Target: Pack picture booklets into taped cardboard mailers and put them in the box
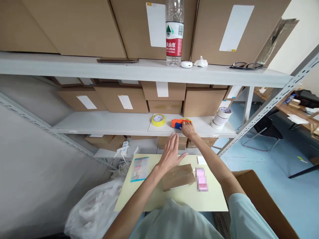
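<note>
On the middle shelf, my right hand is closed around an orange and blue tape gun; part of it is hidden behind my fingers. My left hand is held over the cream table, fingers stretched out and thumb apart, with nothing in it. Below it on the table lies a small brown cardboard box with clear tape on it. Beside the box is a pink item, blurred out. A blue and white printed sheet lies at the table's left.
A yellow tape roll and stacked white tape rolls sit on the middle shelf. The upper shelf carries a water bottle, glasses and large cartons. A plastic bag is at left, an open carton at right.
</note>
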`<state>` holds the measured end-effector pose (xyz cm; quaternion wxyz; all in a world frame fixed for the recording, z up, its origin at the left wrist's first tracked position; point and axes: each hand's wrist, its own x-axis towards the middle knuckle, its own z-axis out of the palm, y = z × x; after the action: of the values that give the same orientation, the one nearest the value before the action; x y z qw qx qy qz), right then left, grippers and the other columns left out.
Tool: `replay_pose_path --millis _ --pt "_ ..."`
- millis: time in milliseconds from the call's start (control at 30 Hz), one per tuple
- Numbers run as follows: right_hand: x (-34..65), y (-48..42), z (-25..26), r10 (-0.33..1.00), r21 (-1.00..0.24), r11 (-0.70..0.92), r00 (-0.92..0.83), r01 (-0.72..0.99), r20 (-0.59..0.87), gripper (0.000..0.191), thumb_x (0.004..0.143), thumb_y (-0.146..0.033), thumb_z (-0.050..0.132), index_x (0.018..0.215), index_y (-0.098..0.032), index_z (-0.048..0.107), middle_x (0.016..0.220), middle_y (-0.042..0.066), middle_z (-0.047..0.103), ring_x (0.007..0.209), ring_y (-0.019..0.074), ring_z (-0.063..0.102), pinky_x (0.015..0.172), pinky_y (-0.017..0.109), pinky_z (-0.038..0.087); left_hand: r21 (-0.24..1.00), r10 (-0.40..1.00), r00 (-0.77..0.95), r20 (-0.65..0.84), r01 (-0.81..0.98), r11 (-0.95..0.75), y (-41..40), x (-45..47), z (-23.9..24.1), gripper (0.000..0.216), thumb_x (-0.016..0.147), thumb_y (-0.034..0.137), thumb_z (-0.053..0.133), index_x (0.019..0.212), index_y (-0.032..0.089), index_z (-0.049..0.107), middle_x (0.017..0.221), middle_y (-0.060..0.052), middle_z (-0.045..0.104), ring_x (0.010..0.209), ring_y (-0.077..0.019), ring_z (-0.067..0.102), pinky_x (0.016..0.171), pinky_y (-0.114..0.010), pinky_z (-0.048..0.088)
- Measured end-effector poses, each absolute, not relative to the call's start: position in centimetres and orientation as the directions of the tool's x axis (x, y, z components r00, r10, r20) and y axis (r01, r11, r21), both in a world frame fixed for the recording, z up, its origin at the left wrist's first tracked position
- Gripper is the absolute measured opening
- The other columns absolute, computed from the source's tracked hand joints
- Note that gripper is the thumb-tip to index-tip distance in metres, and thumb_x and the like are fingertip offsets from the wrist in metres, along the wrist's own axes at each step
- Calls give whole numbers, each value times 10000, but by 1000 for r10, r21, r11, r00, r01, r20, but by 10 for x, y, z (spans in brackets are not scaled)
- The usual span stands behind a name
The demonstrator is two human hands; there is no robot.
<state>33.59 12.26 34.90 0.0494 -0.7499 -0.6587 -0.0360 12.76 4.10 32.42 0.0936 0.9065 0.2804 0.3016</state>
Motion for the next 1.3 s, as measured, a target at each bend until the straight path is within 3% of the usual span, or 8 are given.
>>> replay_pose_path --millis 300,433,533,667,767,900,1067,1300 --pt "338 49 283 868 -261 -102 214 960 448 658 1125 -399 413 1665 -32 324 1639 293 467 1536 394 425 1216 550 401 644 868 427 253 595 -480 7 49 227 875 1056 639 508 1720 137 240 1727 -253 388 1611 -370 400 1291 -554 393" --pt "323 -48 226 898 -372 -160 292 914 330 747 1138 -551 343 1658 -16 311 1589 319 519 1498 392 508 1190 552 458 683 973 215 -82 723 -103 -24 12 179 743 1047 605 528 1570 80 491 1498 -273 648 1372 -358 669 1129 -494 549" --pt "299 -107 190 907 -421 -326 405 847 112 749 1140 -584 304 1620 -12 350 1453 334 634 1344 400 653 1064 530 550 615 924 204 -323 788 41 -42 10 175 490 1080 540 500 1342 174 694 1196 -162 818 1146 -298 782 959 -373 589" --pt "264 -141 162 861 -380 -506 483 774 -162 691 1147 -548 311 1599 -28 368 1328 302 714 1184 374 747 957 454 578 462 860 266 -436 886 -40 -52 31 194 498 1108 565 433 1016 226 787 1043 -119 842 1074 -305 788 870 -327 541" --pt "249 -139 159 834 -370 -547 528 751 -160 828 1105 -652 399 1601 9 342 1446 353 630 1282 397 698 988 438 556 315 870 215 -443 946 -73 -52 49 204 618 1076 670 428 1072 171 794 1037 -185 828 1059 -360 779 871 -375 537" --pt "245 -128 164 754 -364 -653 619 664 -222 877 1038 -751 501 1536 -33 439 1354 303 695 1148 381 750 884 393 552 215 881 167 -442 974 -77 -45 64 207 778 1015 787 433 1088 115 819 1040 -245 810 1053 -414 762 876 -426 542" --pt "251 -128 161 743 -427 -652 641 627 -192 746 1063 -712 485 1495 -103 515 1309 226 732 1087 339 752 833 350 521 223 880 162 -446 973 -66 -32 61 197 766 999 790 468 1049 129 853 1061 -242 813 1060 -412 757 838 -405 524" --pt "272 -138 163 771 -475 -615 607 630 -193 685 1177 -481 95 1239 -158 696 997 146 794 902 280 762 765 311 472 345 825 276 -493 933 -106 -23 36 187 636 1118 564 354 950 216 860 1057 -159 838 1074 -308 771 831 -321 481"
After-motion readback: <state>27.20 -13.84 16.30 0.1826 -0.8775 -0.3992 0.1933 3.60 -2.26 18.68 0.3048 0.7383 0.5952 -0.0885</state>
